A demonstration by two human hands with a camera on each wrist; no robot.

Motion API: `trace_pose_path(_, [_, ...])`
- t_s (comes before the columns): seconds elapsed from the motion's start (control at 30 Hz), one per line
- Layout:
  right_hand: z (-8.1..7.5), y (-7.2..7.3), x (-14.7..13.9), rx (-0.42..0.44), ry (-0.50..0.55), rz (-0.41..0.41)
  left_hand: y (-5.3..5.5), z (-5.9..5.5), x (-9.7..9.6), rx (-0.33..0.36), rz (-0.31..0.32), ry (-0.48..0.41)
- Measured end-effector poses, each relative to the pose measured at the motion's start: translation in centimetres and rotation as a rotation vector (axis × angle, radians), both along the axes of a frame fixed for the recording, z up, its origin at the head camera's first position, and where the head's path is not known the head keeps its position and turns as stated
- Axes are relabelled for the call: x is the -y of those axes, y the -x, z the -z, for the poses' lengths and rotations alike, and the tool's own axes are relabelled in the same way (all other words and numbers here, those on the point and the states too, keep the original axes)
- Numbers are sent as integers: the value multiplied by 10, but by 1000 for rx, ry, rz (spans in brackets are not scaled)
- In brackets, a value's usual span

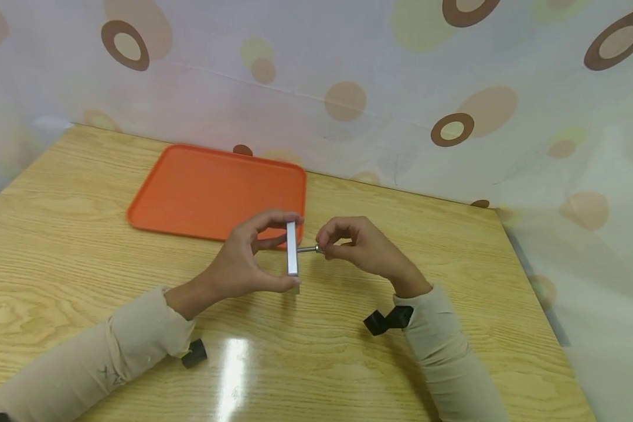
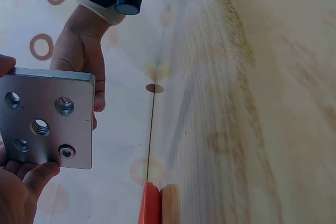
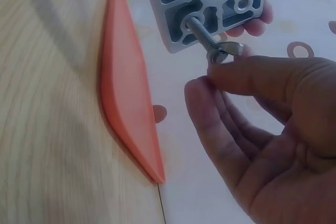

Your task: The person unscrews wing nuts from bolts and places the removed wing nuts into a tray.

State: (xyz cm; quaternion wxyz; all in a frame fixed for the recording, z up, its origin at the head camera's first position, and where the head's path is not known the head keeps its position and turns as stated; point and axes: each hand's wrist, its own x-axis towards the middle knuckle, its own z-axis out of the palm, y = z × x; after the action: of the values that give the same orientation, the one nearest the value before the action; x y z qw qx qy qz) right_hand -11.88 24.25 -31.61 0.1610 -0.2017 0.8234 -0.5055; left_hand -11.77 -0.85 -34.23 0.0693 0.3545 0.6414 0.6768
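Above the table, my left hand (image 1: 242,258) holds a square silver metal plate (image 1: 292,249) upright, thumb on its lower edge and fingers on the upper. In the left wrist view the flat face of the plate (image 2: 50,116) shows several holes and a bolt head (image 2: 66,151) seated in one corner. The ribbed back appears in the right wrist view, where the threaded bolt (image 3: 202,32) sticks out. On the bolt's end sits a wing nut (image 3: 231,49), pinched between the thumb and forefinger of my right hand (image 1: 361,246).
An orange tray (image 1: 216,187) lies on the wooden table (image 1: 274,357) behind my left hand. A patterned cloth (image 1: 343,53) hangs along the table's back edge. Each wrist carries a small black camera mount, such as the right one (image 1: 390,319).
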Motion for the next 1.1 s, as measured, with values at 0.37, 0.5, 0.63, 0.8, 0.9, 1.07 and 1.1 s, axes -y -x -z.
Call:
trace_pose_path(0.37, [-7, -1, 0, 326, -29, 151, 0, 0, 0, -7, 0, -9])
trace_pose_path(0.5, [-8, -2, -1, 360, -9, 132, -1, -1, 0, -8, 1, -8])
trace_pose_path(0.63, [-9, -3, -2, 358, 28, 97, -1, 0, 0, -8, -1, -7])
trace_pose_path(0.8, [-5, -1, -2, 297, 71, 50, -1, 1, 0, -8, -3, -10])
trace_pose_path(0.9, [-3, -1, -1, 239, 74, 26, -1, 1, 0, -8, -5, -12])
trace_pose_path(1.07, [-2, -1, 0, 146, 54, 2, -1, 1, -1, -9, -4, -12])
trace_pose_path(1.1, [-2, -1, 0, 134, 48, 3, -1, 1, 0, -9, -4, -11])
